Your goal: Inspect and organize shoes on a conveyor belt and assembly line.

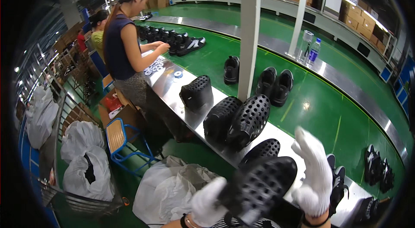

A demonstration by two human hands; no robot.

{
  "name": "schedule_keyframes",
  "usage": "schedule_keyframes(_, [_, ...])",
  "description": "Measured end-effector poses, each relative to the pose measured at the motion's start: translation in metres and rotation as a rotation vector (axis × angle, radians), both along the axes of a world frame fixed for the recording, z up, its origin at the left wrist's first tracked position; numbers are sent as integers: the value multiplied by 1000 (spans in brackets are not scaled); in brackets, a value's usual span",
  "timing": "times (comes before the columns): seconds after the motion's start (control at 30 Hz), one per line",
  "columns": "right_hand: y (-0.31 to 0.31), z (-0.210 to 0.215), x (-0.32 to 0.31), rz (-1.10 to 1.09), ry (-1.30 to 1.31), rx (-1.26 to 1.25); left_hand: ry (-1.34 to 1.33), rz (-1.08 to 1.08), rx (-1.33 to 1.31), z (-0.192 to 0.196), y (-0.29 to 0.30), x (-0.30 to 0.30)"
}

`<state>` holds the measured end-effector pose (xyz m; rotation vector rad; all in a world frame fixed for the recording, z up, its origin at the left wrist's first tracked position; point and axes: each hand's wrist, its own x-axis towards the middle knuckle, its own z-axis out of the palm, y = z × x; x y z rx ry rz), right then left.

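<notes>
- A black shoe [261, 185] with a round-holed surface, blurred, is held above the silver metal worktop [170, 92] near 5 o'clock in the view.
- At its 8 o'clock, one end is grasped by the white-gloved left hand [207, 202].
- At its 2 o'clock, the white-gloved right hand [312, 169] is held released, fingers extended, just beside the shoe.
- At its 11 o'clock, two black round-holed shoes [253, 120] are placed side by side on the worktop.
- At its 9 o'clock, a white plastic bag [158, 187] is seen.
</notes>
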<state>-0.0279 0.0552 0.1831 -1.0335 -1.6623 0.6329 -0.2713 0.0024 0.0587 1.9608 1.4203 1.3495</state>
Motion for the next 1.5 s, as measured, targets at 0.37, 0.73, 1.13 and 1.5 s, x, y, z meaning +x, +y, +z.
schedule_keyframes(0.37, [-12,-102,69,-355,-190,-188,141,-112,107,-82,16,110])
schedule_keyframes(0.73, [37,-153,78,-380,-467,-106,176,-24,88,-90,26,94])
schedule_keyframes(1.13, [70,-5,-26,-103,-723,-31,175,411,37,-95,171,-30])
schedule_keyframes(1.5, [109,-13,-68,100,-825,-124,-38,511,28,-123,226,-38])
